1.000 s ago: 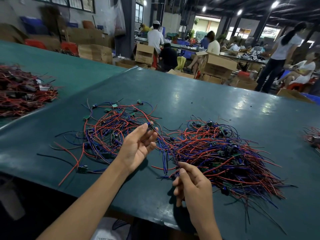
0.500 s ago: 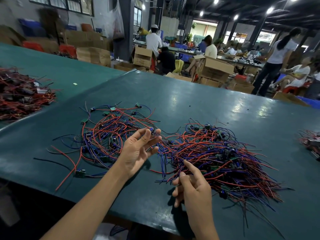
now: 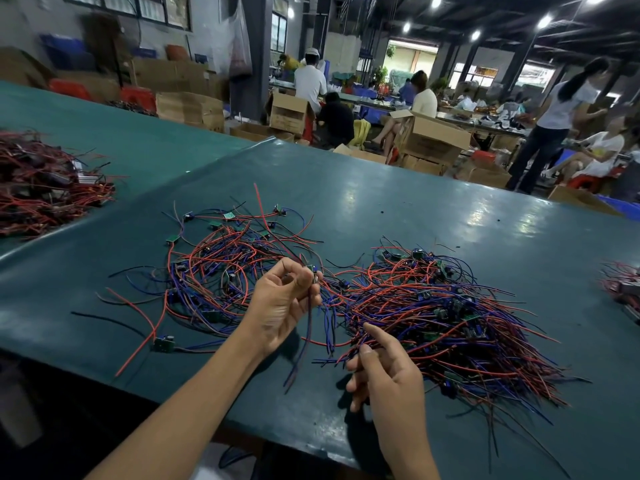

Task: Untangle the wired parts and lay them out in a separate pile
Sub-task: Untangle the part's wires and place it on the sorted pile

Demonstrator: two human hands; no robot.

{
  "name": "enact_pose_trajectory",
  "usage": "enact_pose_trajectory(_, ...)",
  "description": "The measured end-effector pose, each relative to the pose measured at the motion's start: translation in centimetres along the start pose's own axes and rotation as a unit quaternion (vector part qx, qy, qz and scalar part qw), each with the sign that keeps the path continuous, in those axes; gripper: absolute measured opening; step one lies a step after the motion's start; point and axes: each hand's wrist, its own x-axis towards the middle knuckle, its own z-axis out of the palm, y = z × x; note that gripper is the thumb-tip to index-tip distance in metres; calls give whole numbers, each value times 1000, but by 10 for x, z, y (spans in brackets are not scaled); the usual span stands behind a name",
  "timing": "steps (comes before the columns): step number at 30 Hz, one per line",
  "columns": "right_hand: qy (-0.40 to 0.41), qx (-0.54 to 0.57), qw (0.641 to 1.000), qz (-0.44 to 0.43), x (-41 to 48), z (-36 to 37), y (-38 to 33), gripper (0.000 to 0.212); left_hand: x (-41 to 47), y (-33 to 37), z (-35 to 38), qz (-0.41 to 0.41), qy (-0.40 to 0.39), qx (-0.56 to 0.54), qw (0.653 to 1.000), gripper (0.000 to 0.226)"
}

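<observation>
The left hand [image 3: 284,306] pinched a wired part [image 3: 313,273] above the green table [image 3: 381,202], between the loose pile [image 3: 214,268] and the tangled heap [image 3: 450,317]. The right hand [image 3: 384,375], fingers loosely curled and empty, hung at the heap's near edge. Cardboard boxes [image 3: 429,140] stood beyond.

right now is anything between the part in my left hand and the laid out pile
Nothing visible. The left hand pinches the wired part right beside the laid-out pile; its wires dangle below the hand.

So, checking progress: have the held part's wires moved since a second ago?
Yes: the wires swung left, away from the tangled pile, now hanging under the left hand.
</observation>
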Motion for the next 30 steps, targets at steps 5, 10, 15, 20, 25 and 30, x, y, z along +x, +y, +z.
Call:
enact_pose_trajectory(5, -3, 1, 1000, 1, -1, 0, -2, 31, 1, -4, 1, 1, 19, 43, 999, 25)
enact_pose_trajectory(10, -6, 7, 1000, 4, -2, 0, -3, 30, 1, -8, 2, 14, 34, 71, 997, 30)
enact_pose_trajectory(15, -10, 11, 1000, 7, -2, 0, -2, 29, 2, -8, 3, -19, 36, 47, 998, 33)
enact_pose_trajectory(20, -12, 18, 1000, 11, -2, 1, -3, 28, 3, -10, 6, -60, 49, 13, 997, 30)
enact_pose_trajectory(25, -13, 15, 1000, 11, -3, 1, -3, 27, 6, -9, 6, -105, 78, 64, 989, 20)
enact_pose_trajectory(30, -16, 16, 1000, 13, -2, 1, -3, 24, 19, -2, 30, -107, 29, 135, 985, 39)
